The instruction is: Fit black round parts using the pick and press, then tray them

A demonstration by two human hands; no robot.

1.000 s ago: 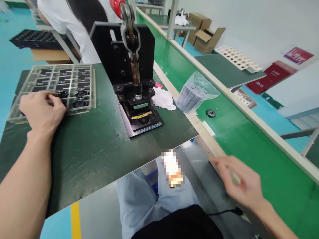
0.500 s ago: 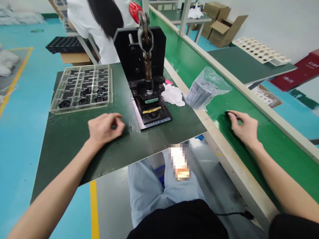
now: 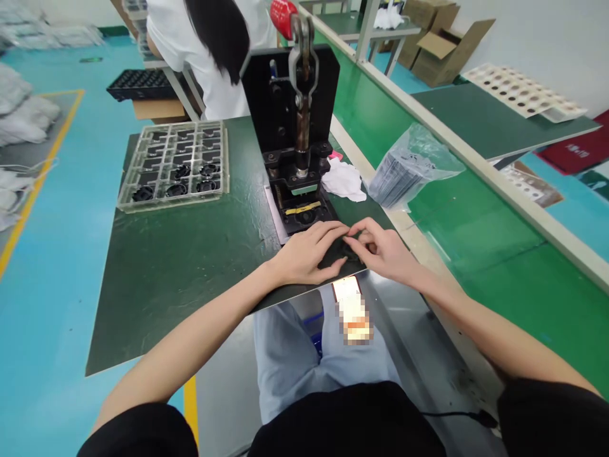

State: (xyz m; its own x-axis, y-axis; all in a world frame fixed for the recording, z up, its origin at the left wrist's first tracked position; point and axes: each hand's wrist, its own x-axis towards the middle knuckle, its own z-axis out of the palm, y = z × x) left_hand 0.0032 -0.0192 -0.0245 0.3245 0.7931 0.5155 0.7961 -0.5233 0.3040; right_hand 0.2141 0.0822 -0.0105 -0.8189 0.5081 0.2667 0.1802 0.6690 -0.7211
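Both my hands meet just in front of the press (image 3: 303,136), low over the near edge of the green table (image 3: 190,266). My right hand (image 3: 383,254) seems to pinch a small dark part (image 3: 351,249) between thumb and forefinger, though my fingers hide most of its outline. My left hand (image 3: 311,254) is arched, its fingers side by side and the thumb well apart from them, the gap facing that part. I judge the hands meet here so that both can reach it, with the left perhaps steadying.

A yellow strip (image 3: 303,208) lies across the press's base. Left of the press, a divided clear tray (image 3: 176,168) has round black pieces in its nearer compartments; the dividers probably keep the pieces apart. Right of the press are a crumpled white cloth (image 3: 343,180) and, beyond it, a clear bag (image 3: 404,171) of thin stacked pieces, likely bagged to stay together within reach. Behind the press, a person in white faces away.

Below the press, a phone (image 3: 347,289) rests on my lap, its screen mostly pixelated. A red box (image 3: 578,149), far right of the press, carries white lettering too small to read. I can make out no brand.
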